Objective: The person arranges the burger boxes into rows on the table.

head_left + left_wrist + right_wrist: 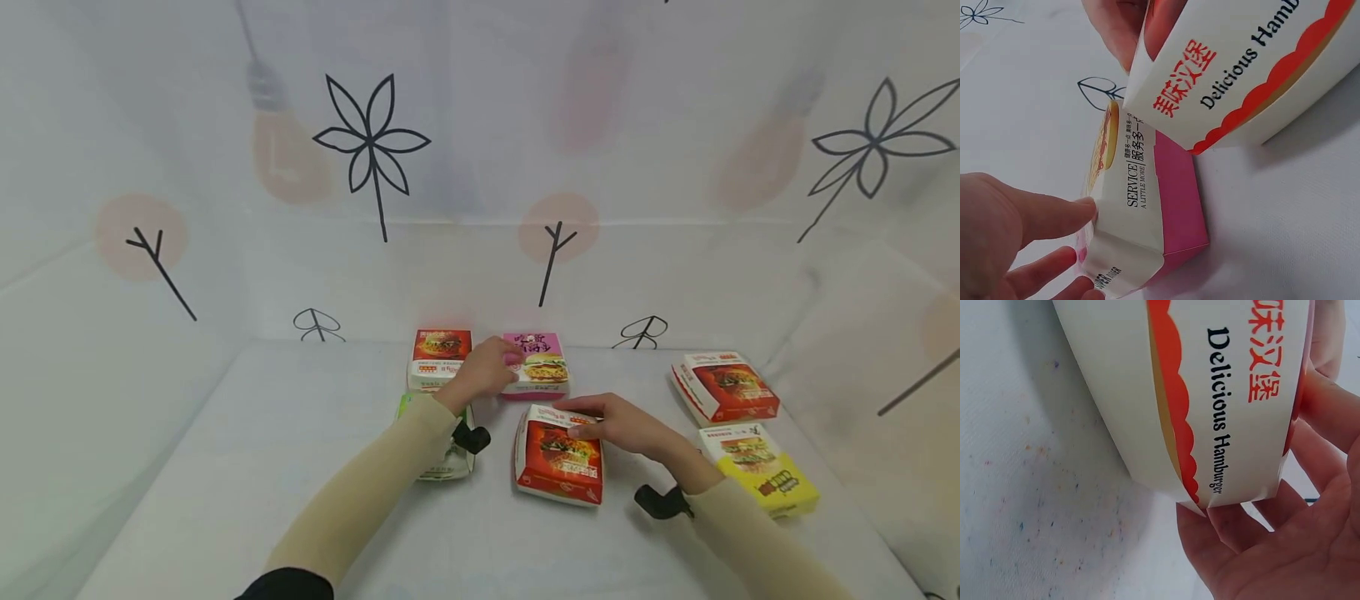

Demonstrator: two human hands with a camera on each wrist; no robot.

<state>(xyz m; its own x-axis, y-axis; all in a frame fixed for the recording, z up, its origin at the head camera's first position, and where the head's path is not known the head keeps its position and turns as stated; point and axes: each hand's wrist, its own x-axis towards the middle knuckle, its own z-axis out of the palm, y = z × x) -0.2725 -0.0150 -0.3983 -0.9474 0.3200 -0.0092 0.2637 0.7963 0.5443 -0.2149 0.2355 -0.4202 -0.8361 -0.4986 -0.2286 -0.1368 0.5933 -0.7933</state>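
Observation:
My left hand [486, 367] reaches over the left edge of a pink-and-white burger box [542, 367]. In the left wrist view its thumb and loosely bent fingers touch that box [1141, 206] at one end, not wrapped round it. My right hand [626, 429] holds a red-and-white burger box [561, 454] by its far right corner, thumb on the lid and fingers at the back side. This box tilts a little, and its "Delicious Hamburger" side [1222, 406] shows in the right wrist view. Partly behind my left forearm lies a green-and-white box [450, 467].
Another red-and-white box [441, 354] lies at the back, left of the pink one. On the right, a red box [727, 387] and a yellow box [761, 468] lie one before the other. Patterned white cloth [465, 275] rises behind the white tabletop [300, 433].

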